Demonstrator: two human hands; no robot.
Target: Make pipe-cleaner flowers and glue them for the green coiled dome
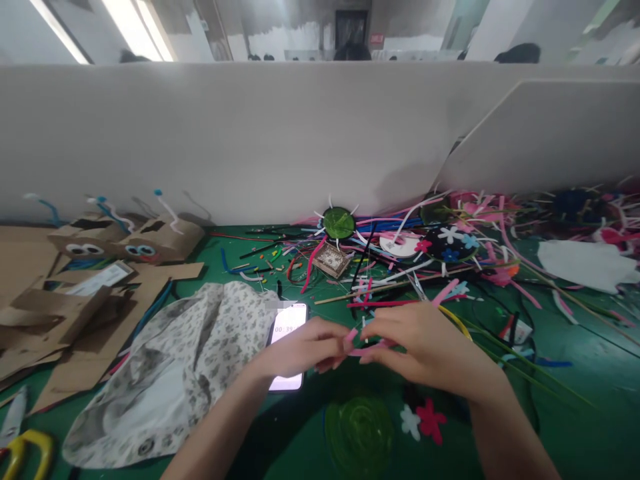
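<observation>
A pink pipe cleaner (361, 348) lies roughly level between the two hands, just above the green surface (575, 400). It is thin and fuzzy (its ends are hidden by the fingers). The left hand (306, 351) pinches its left end, with a short pink tip poking up there; the right hand (425, 341) pinches the right part, fingers curled over it.

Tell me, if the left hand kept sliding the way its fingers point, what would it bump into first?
The left hand points rightward, so it would probably meet the right hand first. Both already pinch the same pink pipe cleaner, fingertips almost touching, though the exact gap is hard to judge.
</observation>
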